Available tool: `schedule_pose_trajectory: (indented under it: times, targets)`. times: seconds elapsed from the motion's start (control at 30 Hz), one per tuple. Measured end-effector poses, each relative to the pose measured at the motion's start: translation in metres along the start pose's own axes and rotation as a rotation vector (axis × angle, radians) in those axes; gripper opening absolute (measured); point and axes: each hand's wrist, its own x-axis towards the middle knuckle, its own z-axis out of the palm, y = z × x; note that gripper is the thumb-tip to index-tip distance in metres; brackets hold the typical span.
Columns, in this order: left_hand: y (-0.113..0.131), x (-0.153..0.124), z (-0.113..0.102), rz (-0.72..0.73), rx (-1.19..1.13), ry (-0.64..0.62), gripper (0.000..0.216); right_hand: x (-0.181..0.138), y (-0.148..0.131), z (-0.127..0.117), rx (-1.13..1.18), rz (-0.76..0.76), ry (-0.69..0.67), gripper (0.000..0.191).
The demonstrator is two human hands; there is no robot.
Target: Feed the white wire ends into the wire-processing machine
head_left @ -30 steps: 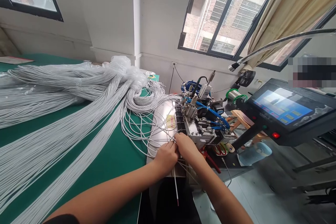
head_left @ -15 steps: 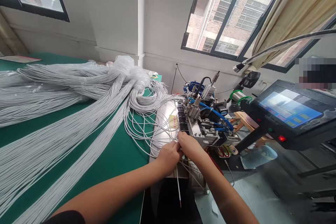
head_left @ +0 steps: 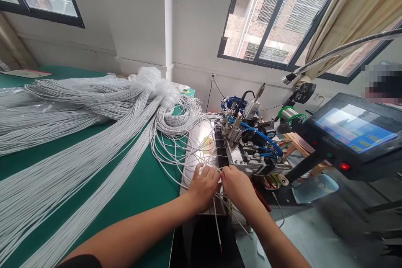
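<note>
My left hand [head_left: 204, 186] is closed on a thin grey-white cable at the front of the metal plate [head_left: 196, 142]. Right beside it, my right hand [head_left: 238, 184] pinches cable too, its fingertips almost touching the left ones. Loose cables [head_left: 169, 161] loop over the plate and run toward a machine with clamps and blue air hoses [head_left: 234, 134]. Below the hands, a cable end [head_left: 217, 226] hangs past the plate's front edge. The fingertips partly hide what they grip.
Long bundles of grey cable [head_left: 94, 167] cover the green table [head_left: 150, 222] on my left. A touchscreen panel [head_left: 354, 130] stands at the right. Behind the machine are a wire spool [head_left: 289, 115] and a small fan [head_left: 304, 92]. Another person's head is at the far right.
Both hands have moved slightly down and apart, away from the machine's edge. The left fingers have spread a little over the cables. The hanging cable end has shifted slightly right.
</note>
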Motion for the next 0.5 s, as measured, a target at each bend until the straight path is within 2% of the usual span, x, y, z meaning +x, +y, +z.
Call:
schedule_pose_trajectory:
  times: [0.1, 0.17, 0.27, 0.37, 0.5]
  targets:
    - [0.000, 0.001, -0.001, 0.014, -0.065, 0.114, 0.015, -0.022, 0.025, 0.009, 0.186, 0.012, 0.137, 0.021]
    - [-0.002, 0.001, -0.001, 0.130, -0.090, 0.134, 0.028, -0.036, 0.042, 0.017, 0.338, -0.036, 0.198, 0.020]
    - [-0.006, 0.001, 0.002, 0.296, -0.055, 0.094, 0.044, -0.055, 0.063, 0.027, 0.510, -0.055, 0.303, 0.021]
    - [-0.010, -0.001, 0.008, 0.220, -0.018, 0.041, 0.043, -0.069, 0.076, 0.035, 0.605, 0.000, 0.364, 0.024]
    - [-0.011, -0.002, 0.012, 0.113, -0.031, -0.004, 0.035, -0.085, 0.085, 0.044, 0.672, 0.129, 0.353, 0.027]
